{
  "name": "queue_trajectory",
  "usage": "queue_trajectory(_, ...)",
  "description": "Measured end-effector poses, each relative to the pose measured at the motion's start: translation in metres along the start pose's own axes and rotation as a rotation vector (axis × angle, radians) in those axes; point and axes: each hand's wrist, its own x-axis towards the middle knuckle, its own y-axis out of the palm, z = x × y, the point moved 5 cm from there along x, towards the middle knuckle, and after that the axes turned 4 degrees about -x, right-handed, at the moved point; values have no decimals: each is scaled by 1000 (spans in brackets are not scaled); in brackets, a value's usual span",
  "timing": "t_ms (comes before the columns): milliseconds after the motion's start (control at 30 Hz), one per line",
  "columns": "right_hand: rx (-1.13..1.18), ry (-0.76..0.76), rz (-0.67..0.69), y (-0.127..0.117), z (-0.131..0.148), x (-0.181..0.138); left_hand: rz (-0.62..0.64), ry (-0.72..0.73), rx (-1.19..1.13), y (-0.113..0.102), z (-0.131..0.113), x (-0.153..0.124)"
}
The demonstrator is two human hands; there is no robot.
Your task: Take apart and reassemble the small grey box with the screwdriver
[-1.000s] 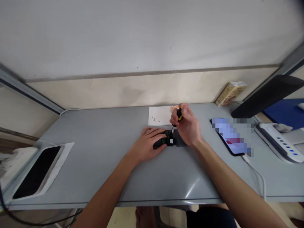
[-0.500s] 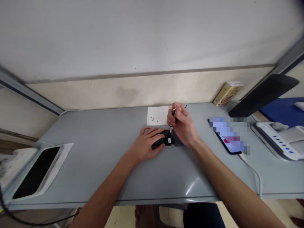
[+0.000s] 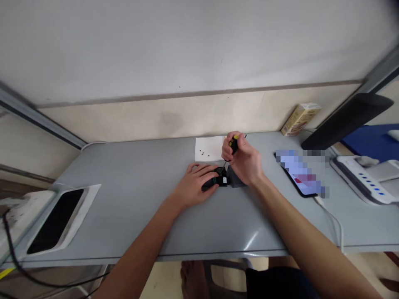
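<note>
My left hand (image 3: 196, 185) lies over a small black device (image 3: 223, 181) with a green circuit board and a white label, holding it against the grey table with thumb and fingers. My right hand (image 3: 245, 160) is wrapped around the black and yellow handle of a screwdriver (image 3: 233, 143). Its thin shaft slants down to the device's board; the exact tip contact is too small to tell. Partly behind my right wrist sits a dark grey block-like part (image 3: 237, 179). Several tiny dark screws (image 3: 202, 153) lie on a white sheet of paper (image 3: 215, 145) just beyond my hands.
A lit phone (image 3: 296, 174) with a white cable lies to the right, beside a white power strip (image 3: 358, 178). A carton (image 3: 301, 119) and a black cylindrical object (image 3: 346, 120) stand behind. Another phone-like black slab (image 3: 56, 222) rests at the left edge. A wall closes off the back.
My right hand has turned around the screwdriver, so more of its handle shows. My left hand stays on the device. The whole view has shifted slightly.
</note>
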Motion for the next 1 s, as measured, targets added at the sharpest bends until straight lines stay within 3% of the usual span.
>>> queue_trajectory(233, -18, 5, -66, -7, -2, 2, 12, -15, 10, 2, 2, -1)
queue_trajectory(500, -63, 26, -16, -10, 2, 4, 3, -13, 31, 4, 3, -1)
queue_trajectory(1000, -57, -22, -83, -12, 1, 4, -1, -26, 19, 3, 2, 0)
